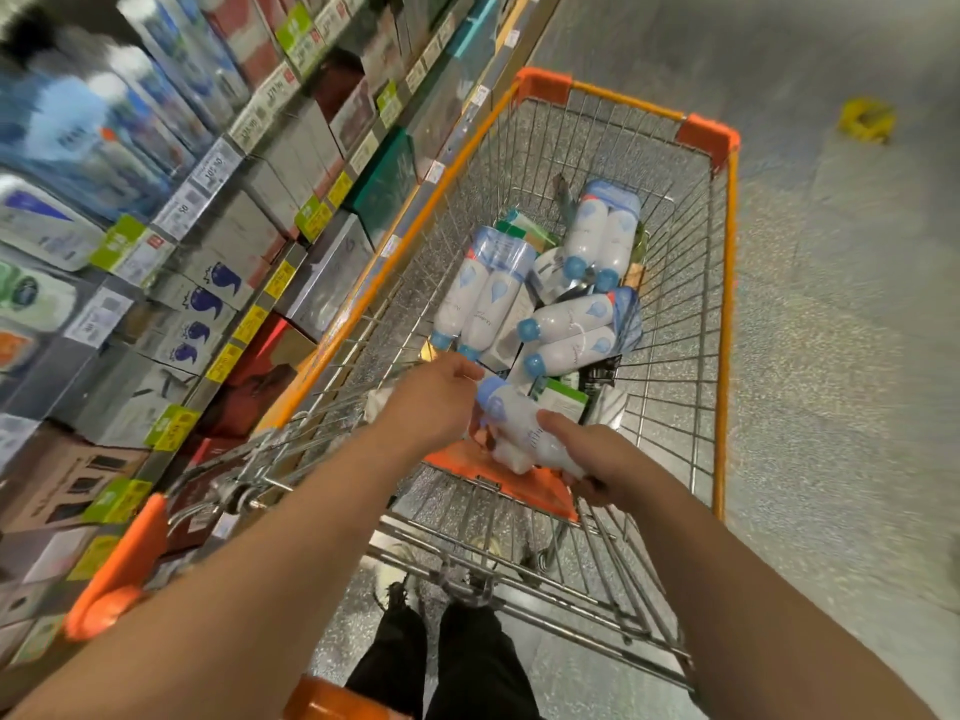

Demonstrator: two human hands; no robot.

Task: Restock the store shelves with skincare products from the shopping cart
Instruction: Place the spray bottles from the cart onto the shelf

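We reach into the shopping cart (pixel 724 304) with both hands. Our right hand (pixel 597 462) grips a twin pack of white bottles (pixel 524 428) from below, its fingers curled round the lower end, while our left hand (pixel 436 402) holds the blue-capped end (how its fingers lie we cannot tell, they are hidden behind the hand). Three more twin packs (pixel 576 335) lie in the cart's basket. The store shelves (pixel 218 210), stacked with boxes, stand just beside the cart on our left.

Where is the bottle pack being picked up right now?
In the head view, the bottle pack sits low centre, held between both hands at the near end of the cart.
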